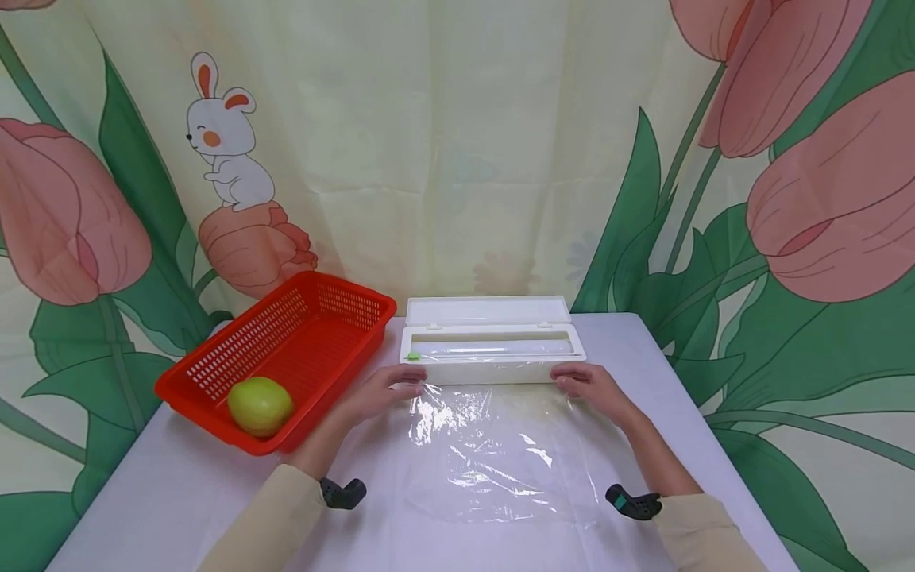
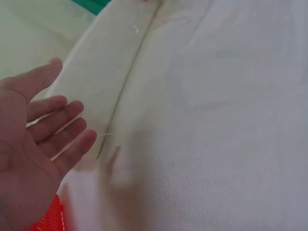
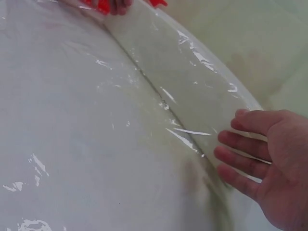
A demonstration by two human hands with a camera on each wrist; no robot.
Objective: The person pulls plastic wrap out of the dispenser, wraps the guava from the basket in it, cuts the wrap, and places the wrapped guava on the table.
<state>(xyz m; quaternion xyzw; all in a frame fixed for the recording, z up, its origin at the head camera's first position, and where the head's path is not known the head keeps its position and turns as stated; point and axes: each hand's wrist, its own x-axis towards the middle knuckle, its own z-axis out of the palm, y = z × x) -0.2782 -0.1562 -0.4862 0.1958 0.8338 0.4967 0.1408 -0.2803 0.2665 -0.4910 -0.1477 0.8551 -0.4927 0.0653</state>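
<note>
Head view: your left hand (image 1: 375,395) and right hand (image 1: 592,388), loose and ungripping, flank the white box (image 1: 493,329); film (image 1: 493,461) before it seems drawn out, cutting probably needing its green slider (image 1: 414,357).

No text, label, brand or number could be read in any view. No sign was legible either.

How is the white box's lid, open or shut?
Open: the lid is tipped back behind the white box, and the roll inside shows.
</note>
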